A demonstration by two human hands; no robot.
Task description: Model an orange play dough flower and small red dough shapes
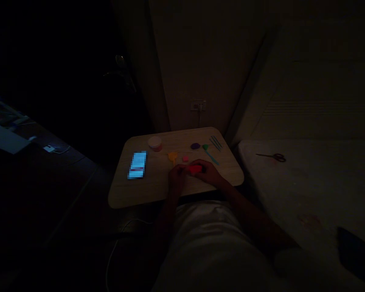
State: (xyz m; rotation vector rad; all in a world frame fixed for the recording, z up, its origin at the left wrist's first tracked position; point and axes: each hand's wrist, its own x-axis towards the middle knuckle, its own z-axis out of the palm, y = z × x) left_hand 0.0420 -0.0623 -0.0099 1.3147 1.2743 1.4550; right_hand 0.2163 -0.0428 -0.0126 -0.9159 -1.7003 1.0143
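A bright red lump (196, 169), which looks like modelling clay, is held between my two hands over the front part of a small wooden-topped table (124, 194). My right hand (210, 173) grips its right side with bent fingers. From the other side my left hand (177, 175) pinches at its left end, though the fingertips are hard to make out in the dim light. Just beyond the hands lie a small pink piece (185, 159) and a yellow-orange tool (172, 156) with a wide head. Behind them are a dark purple oval (195, 146) and a green piece (205, 147).
A lidded tub (155, 143) and a lit phone (138, 165) occupy the table's left side. On its right lie a blue tool (212, 156) and several thin sticks (215, 143). Scissors (272, 157) rest on the pale surface at right. A wall socket (198, 106) holds a plug.
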